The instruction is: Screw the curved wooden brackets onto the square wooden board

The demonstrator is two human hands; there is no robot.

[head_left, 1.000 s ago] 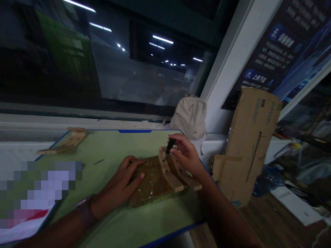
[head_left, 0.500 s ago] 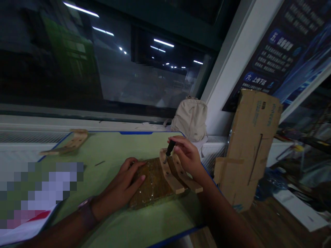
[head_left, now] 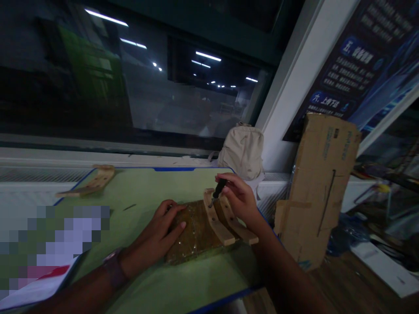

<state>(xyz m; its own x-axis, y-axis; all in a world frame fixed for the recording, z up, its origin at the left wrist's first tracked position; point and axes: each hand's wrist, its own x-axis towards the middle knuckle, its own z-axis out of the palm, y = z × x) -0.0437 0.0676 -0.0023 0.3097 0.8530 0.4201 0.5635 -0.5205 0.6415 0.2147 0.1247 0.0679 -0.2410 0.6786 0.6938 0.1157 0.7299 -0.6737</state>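
Note:
A brown wooden board (head_left: pixel 193 233) lies on the green mat (head_left: pixel 153 192). Two curved pale wooden strips (head_left: pixel 218 220) with holes stand across the board's right end. My left hand (head_left: pixel 157 235) lies flat on the board with fingers stretched out, pressing it down. My right hand (head_left: pixel 238 198) pinches a small black-handled screwdriver (head_left: pixel 218 191), its tip resting on the nearer strip's far end.
Another curved wooden piece (head_left: pixel 93 182) lies at the mat's far left. A beige bag (head_left: pixel 244 150) sits behind the mat by the window. A tall cardboard box (head_left: pixel 317 183) stands to the right. A small dark screw-like bit (head_left: pixel 130 207) lies on the mat.
Both hands stay in place on the board and strip. The screwdriver has tilted slightly in my right hand's fingers. The camera shifted a little.

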